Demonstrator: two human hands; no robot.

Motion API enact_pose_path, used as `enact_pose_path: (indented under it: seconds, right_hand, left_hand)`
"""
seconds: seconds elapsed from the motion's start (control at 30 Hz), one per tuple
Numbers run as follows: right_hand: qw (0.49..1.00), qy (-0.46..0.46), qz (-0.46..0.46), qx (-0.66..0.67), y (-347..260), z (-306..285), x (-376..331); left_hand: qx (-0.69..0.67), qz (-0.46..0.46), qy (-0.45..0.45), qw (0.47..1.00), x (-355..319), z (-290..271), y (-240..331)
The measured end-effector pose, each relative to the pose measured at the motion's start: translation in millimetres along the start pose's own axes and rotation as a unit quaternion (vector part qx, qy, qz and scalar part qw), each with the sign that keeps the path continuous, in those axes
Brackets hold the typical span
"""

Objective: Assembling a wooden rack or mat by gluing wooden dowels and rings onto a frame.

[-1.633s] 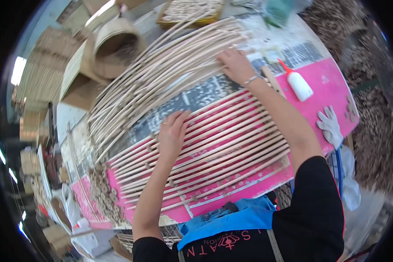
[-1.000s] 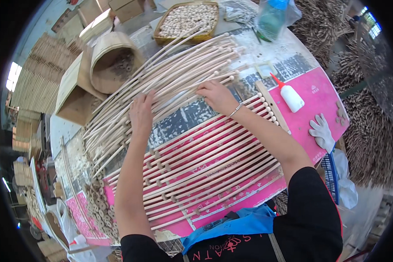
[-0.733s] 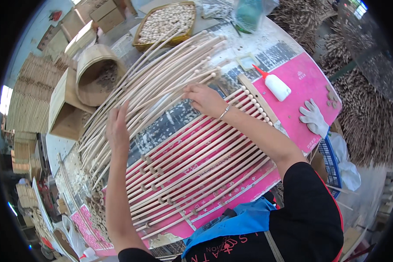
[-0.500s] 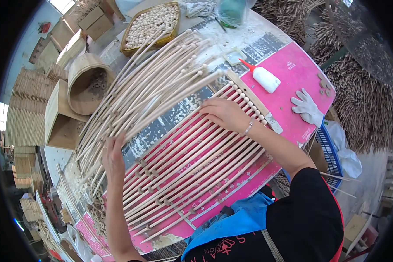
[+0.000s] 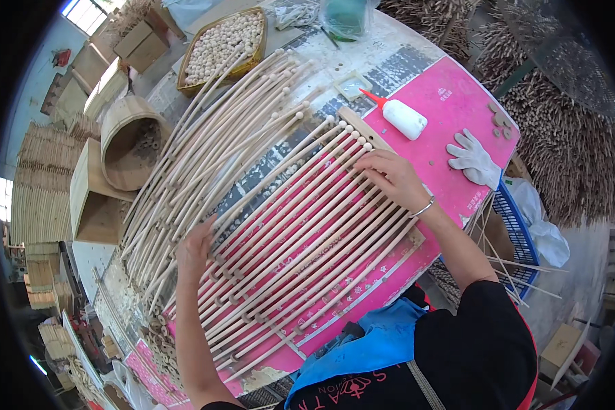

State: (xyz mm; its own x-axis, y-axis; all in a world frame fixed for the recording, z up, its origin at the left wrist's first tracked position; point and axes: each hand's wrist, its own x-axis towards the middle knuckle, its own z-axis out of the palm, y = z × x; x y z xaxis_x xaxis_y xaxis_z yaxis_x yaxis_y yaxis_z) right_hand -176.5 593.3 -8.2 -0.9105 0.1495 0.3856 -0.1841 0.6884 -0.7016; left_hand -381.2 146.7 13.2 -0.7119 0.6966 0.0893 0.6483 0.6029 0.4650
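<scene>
A row of pale wooden sticks (image 5: 301, 249) lies side by side across a pink sheet, several with round wooden balls (image 5: 354, 135) on their far ends. Small wooden rings sit around the sticks nearer their left ends. My left hand (image 5: 195, 247) is closed at the upper left side of this row, with its fingertips on a wooden stick (image 5: 270, 179). Over the ball ends, my right hand (image 5: 398, 179) reaches with fingers apart, its fingertips touching the sticks and hiding some of the balls. A wooden strip (image 5: 365, 130) lies just beyond the balls.
A loose heap of balled sticks (image 5: 212, 137) lies to the left. Behind it stands a basket of wooden balls (image 5: 254, 57). On the right are a white glue bottle (image 5: 404, 120), a white glove (image 5: 473, 160) and a blue crate (image 5: 514, 222). A wooden barrel (image 5: 119, 176) stands left.
My right hand has moved right and slightly toward me along the ball ends. My left hand has shifted right and down, and its fingers have closed. Top-edge sticks have spread into the row.
</scene>
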Motion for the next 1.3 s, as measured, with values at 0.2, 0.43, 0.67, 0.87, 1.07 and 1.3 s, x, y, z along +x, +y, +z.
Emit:
enact_pose_path:
  seconds: [0.2, 0.43, 0.67, 0.87, 1.07, 1.3]
  right_hand:
    - [0.999, -0.004, 0.024, 0.026, -5.2, -1.3, 3.6]
    - [1.000, -0.012, 0.023, -0.002, -2.4, 12.7, 48.9]
    - [0.993, -0.058, -0.080, -0.069, 11.6, 80.8, 94.3]
    - [0.966, -0.081, -0.126, -0.210, 22.1, 111.6, 92.9]
    - [0.976, -0.048, -0.119, -0.178, 25.2, 103.4, 87.1]
    - [0.972, -0.018, -0.110, -0.207, 35.6, 91.2, 89.7]
  left_hand:
    - [0.082, -0.059, -0.110, 0.989, 20.5, -5.6, -2.7]
    - [0.037, 0.025, 0.052, 0.998, 17.1, 19.9, 20.1]
    - [0.008, 0.025, 0.090, 0.996, 16.1, 11.3, 13.0]
    - [0.019, 0.009, 0.069, 0.997, 14.7, 12.0, 0.2]
    - [-0.028, 0.006, 0.039, 0.999, 18.4, 18.9, 2.6]
    - [0.079, 0.042, 0.031, 0.995, 36.1, 28.8, 16.3]
